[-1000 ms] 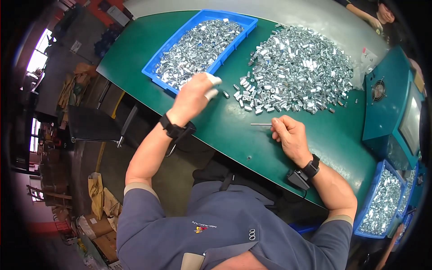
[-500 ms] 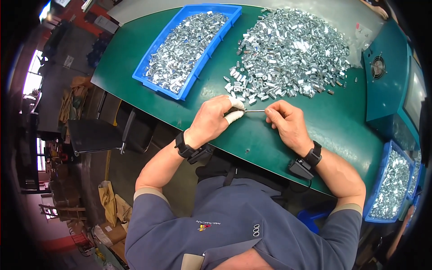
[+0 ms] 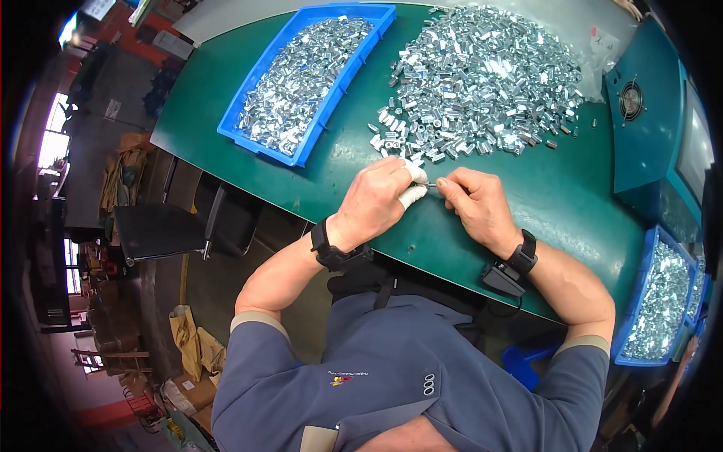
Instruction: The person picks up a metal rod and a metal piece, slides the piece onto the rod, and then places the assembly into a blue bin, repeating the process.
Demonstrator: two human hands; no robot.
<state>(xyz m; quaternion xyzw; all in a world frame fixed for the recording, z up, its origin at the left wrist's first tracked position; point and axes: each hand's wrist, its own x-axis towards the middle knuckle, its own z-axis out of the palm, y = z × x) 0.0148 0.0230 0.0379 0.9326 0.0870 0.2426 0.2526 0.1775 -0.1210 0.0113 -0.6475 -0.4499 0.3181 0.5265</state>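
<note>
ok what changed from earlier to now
The left hand moved right, from the near end of the blue tray to the thin metal rod, which now shows less. The right hand still pinches the rod; tray and metal pile stayed put.

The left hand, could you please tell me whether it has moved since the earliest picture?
Yes: judged against the blue tray, the left hand has moved right and toward the person, away from the tray's near end.

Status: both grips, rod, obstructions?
Right grip pinching thin metal rod. Left grip at rod's other end; contents hidden. Metal-piece pile just beyond, not between grips.
</note>
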